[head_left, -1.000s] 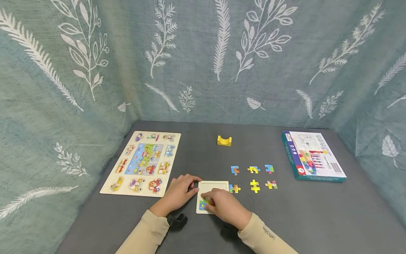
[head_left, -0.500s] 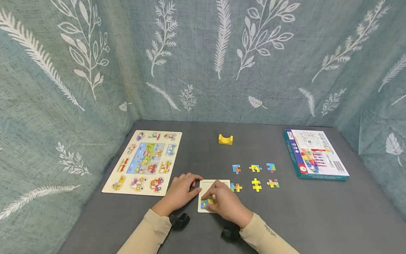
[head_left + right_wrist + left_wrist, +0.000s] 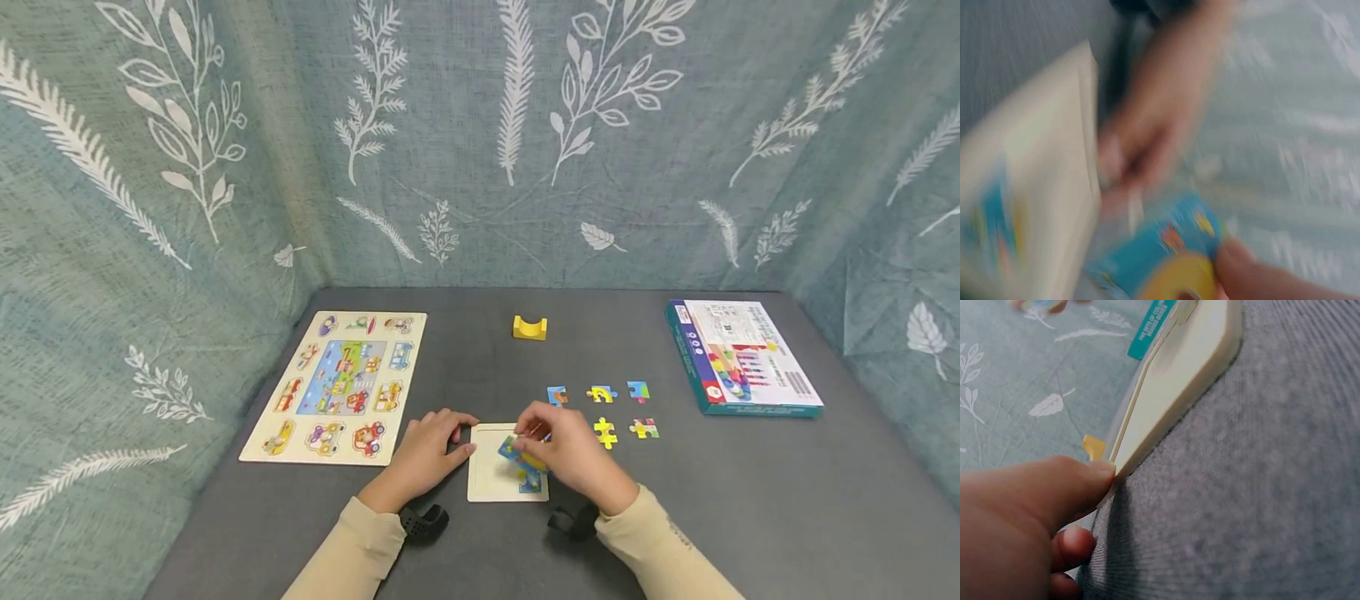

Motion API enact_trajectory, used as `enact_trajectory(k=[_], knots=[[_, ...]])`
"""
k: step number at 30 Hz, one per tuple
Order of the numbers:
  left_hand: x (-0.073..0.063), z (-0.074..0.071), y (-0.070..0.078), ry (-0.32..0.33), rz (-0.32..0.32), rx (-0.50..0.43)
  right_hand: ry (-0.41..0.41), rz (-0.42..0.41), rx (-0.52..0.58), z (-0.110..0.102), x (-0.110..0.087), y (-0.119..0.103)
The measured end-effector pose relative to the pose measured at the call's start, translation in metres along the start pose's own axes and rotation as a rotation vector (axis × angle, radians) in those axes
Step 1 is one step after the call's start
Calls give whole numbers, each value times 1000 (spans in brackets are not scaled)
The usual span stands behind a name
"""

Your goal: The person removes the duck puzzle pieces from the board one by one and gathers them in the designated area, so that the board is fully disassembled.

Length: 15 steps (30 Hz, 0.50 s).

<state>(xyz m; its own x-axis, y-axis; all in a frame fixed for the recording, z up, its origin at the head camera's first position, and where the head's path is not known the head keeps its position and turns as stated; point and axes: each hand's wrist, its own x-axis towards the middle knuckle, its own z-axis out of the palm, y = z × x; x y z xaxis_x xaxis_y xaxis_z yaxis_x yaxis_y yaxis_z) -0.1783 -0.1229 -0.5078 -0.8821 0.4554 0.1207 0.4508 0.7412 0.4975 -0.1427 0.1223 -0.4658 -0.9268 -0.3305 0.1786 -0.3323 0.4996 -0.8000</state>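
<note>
My right hand (image 3: 566,446) pinches a blue jigsaw piece (image 3: 1147,253) with a yellow patch, tilted above the small wooden puzzle tray (image 3: 483,492). Another jigsaw piece (image 3: 530,482), mostly blue, lies in the tray's lower right corner. Along the tray's left side rests my left hand (image 3: 423,454). Its thumb (image 3: 1079,481) touches the tray's edge, and the index finger reaches the upper left corner. My right hand hides the tray's upper right part. Motion blurs the right wrist view.
Several loose jigsaw pieces (image 3: 604,433) lie in two rows to the right. A large picture puzzle board (image 3: 251,446) is at the left. Behind the tray stands a yellow arched block (image 3: 529,330); a boxed set (image 3: 776,358) lies at the far right.
My right hand has risen and moved right from the tray's lower left, with a piece lifted out of that corner. The lower right piece shows now. My left hand stays at the tray.
</note>
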Motion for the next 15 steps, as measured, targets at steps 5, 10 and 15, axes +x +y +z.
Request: enact_trajectory(k=[5,10,15], knots=[[1,1,2,-5,-14,-4,-35,88,5,-35,-10,17],[2,0,1,0,-10,8,-70,53,49,-27,-12,19],[1,3,2,8,-8,1,-139,-17,-12,1,5,7]])
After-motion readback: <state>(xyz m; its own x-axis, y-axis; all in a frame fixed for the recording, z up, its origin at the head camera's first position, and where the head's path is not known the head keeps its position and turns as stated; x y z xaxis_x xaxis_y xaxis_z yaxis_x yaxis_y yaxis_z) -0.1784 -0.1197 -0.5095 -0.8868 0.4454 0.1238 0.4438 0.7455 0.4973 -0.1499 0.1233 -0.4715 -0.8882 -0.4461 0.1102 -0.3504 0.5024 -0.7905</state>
